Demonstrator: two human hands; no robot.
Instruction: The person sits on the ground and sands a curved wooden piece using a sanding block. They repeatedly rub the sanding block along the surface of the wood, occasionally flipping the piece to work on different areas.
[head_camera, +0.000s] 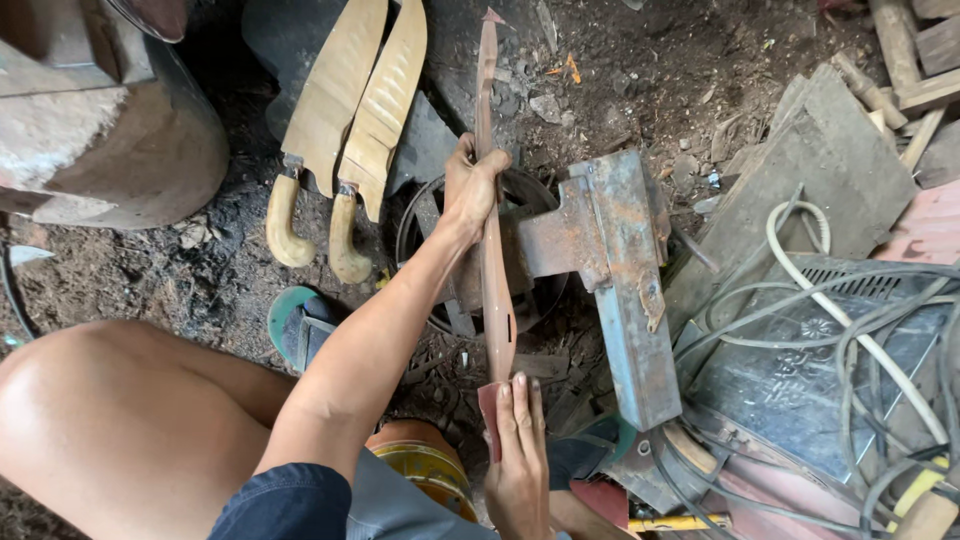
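A long, narrow reddish-brown wooden piece (488, 110) runs from the top of the view down to the middle, lying against a rusty blue vise (620, 260). My left hand (470, 185) is wrapped around its upper middle part. My right hand (518, 450) presses a small reddish sheet, like sandpaper (489, 405), against its lower end, fingers flat on top. My bare left knee (110, 420) fills the lower left.
Two big knives with pale wooden blades-sheaths and curved handles (350, 120) lie on the dirt floor at upper left. A large stump-like block (100, 130) sits far left. Grey cables (850, 320) and a dark machine cover lie at right, wood scraps at top right.
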